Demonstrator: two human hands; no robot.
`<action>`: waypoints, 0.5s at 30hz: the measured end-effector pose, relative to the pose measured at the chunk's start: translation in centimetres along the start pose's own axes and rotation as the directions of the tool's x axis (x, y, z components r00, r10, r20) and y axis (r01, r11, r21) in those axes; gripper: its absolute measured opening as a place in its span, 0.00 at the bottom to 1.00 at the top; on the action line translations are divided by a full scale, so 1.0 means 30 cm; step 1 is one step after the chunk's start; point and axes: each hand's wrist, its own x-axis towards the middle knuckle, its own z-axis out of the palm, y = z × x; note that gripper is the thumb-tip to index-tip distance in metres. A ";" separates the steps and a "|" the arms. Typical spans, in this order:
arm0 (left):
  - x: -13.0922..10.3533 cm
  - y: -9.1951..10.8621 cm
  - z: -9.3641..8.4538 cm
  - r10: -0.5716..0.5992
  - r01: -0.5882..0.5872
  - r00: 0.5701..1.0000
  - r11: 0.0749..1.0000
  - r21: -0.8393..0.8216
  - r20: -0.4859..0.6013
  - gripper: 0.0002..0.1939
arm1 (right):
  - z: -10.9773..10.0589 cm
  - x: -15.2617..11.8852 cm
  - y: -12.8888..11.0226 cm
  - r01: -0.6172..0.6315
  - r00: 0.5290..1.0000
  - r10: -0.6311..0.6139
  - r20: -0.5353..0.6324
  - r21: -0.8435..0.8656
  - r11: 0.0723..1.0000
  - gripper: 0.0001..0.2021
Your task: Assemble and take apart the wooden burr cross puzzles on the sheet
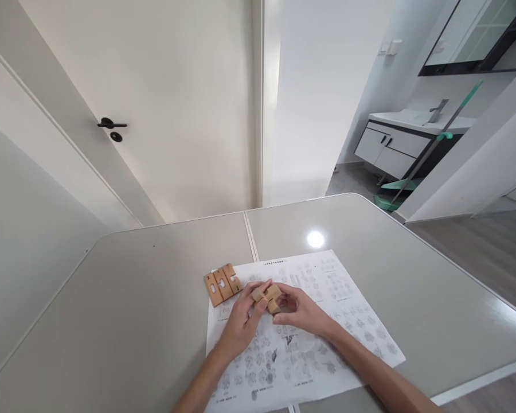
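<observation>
A small wooden block puzzle (pixel 274 292) of interlocking light-brown pieces is held between my two hands, above a printed sheet. My left hand (pixel 243 315) grips it from the left, with the thumb laid on its near side. From the right, my right hand (pixel 298 308) closes round it with curled fingers and the thumb below. Parts of the puzzle are hidden behind the fingers. Under both hands lies the white instruction sheet (pixel 339 344), covered in small diagrams. Flat wooden pieces (pixel 222 284) with cut-outs and numbers rest at the sheet's upper left corner, just beyond my left hand.
The grey table (pixel 124 310) has a seam across it and rounded far corners. Beyond it stands a door (pixel 189 103) with a black handle (pixel 112 124). At the right, a washbasin cabinet (pixel 391 143) and a green broom (pixel 445 136) are visible through an opening.
</observation>
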 end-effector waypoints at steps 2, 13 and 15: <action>0.000 -0.003 -0.001 0.004 -0.004 1.000 1.000 -0.011 -0.016 0.22 | -0.005 0.002 -0.006 0.003 1.000 -0.003 0.003 -0.027 1.000 0.26; 0.028 0.003 -0.028 -0.313 0.213 0.943 0.824 -0.525 -0.109 0.31 | -0.040 0.001 0.060 0.006 0.937 -0.245 -0.248 -0.692 0.722 0.28; 0.025 0.007 -0.023 -0.318 0.233 0.946 0.812 -0.535 -0.069 0.30 | -0.041 0.003 0.078 0.023 0.933 -0.280 -0.226 -0.739 0.674 0.30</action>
